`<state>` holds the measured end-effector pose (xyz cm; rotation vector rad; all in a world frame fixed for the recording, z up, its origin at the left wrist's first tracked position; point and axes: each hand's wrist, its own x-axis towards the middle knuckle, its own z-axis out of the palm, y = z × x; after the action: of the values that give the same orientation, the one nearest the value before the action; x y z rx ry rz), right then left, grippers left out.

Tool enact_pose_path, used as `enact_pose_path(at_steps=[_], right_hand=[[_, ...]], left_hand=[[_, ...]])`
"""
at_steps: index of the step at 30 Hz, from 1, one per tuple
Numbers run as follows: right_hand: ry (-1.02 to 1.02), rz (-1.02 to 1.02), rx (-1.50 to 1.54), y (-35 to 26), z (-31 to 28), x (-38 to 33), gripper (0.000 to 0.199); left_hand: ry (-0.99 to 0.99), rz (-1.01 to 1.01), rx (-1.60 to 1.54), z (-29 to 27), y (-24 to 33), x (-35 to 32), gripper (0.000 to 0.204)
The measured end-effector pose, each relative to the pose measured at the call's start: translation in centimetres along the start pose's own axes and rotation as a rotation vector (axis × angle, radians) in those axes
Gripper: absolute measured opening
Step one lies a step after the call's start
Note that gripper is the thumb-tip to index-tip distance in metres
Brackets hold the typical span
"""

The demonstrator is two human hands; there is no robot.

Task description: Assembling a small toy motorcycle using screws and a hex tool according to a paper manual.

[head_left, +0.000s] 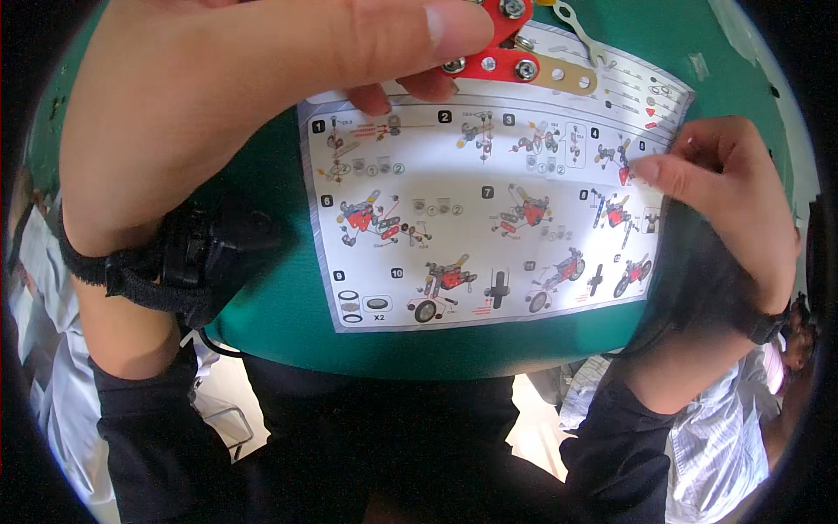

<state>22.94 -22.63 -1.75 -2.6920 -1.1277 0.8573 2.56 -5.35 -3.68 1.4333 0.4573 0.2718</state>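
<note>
My left hand (367, 44) is at the top of the head view, pinching a red perforated toy-model part (502, 65) between thumb and fingers. Silver bolts are fitted in the red part, and a tan perforated strip (567, 76) sticks out from it to the right. The upper end of this assembly is cut off by the frame. Below it lies a printed instruction sheet (454, 223) with step drawings of a toy motorcycle. Over the sheet's right edge is my right hand (720, 170), its fingers curled and thumb pointing left; whatever they grip is not discernible.
A small pale wrench (578, 33) is at the sheet's top edge, beside a yellow piece (543, 3). The sheet rests on a green tabletop (279, 345) whose near edge curves above my lap. Black straps circle both wrists. White cloth (52, 349) hangs at the left.
</note>
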Motion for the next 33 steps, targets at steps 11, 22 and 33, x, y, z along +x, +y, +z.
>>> enact_pose_path(at_steps=[11, 22, 33], right_hand=[[-0.014, -0.216, 0.243, 2.8, -0.3, 3.2, 0.033], [0.139, -0.227, 0.258, 1.8, 1.1, 2.9, 0.028], [0.367, -0.209, 0.232, 0.4, -1.4, 1.0, 0.021]], left_hand=[[0.015, -0.051, 0.046, 2.3, 0.7, -0.8, 0.037], [0.038, -0.064, 0.136, -0.6, 1.9, -1.0, 0.039], [-0.223, -0.079, -0.164, -2.9, 1.0, -0.4, 0.032]])
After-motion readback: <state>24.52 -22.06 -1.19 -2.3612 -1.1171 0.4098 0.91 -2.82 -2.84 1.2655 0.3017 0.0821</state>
